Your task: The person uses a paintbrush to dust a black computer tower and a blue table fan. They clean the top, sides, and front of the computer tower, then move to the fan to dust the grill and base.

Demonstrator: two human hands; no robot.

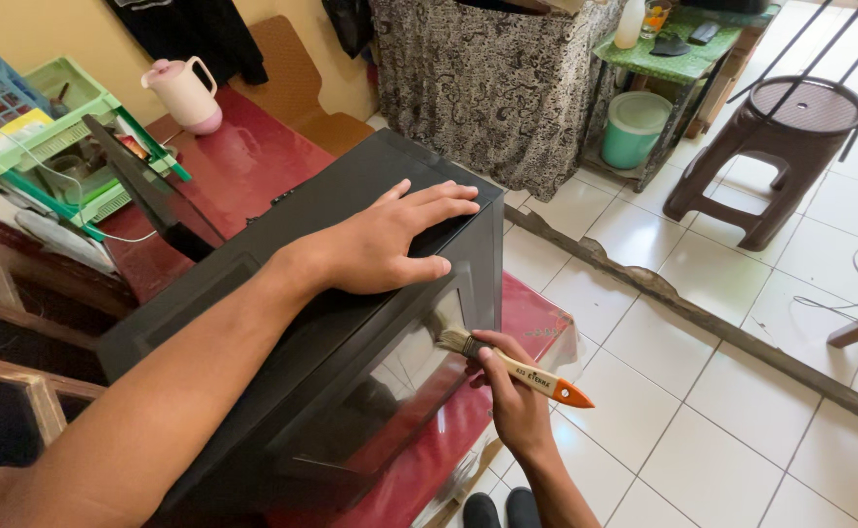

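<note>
A big black box-shaped case (253, 293) with a see-through side panel (390, 391) lies on a dark red table (253, 161). My left hand (390, 240) rests flat on its top near the far corner, fingers spread. My right hand (512, 396) grips a small paintbrush (512, 367) with a pale wooden handle and an orange tip. The bristles touch the panel's upper edge near the case's corner.
A pink jug (186, 93) and green plastic baskets (62, 117) sit at the table's back left. On the white tiled floor stand a brown plastic stool (781, 156), a cloth-covered stand (492, 88) and a teal bucket (636, 127). A rough wooden plank (703, 313) lies across the tiles.
</note>
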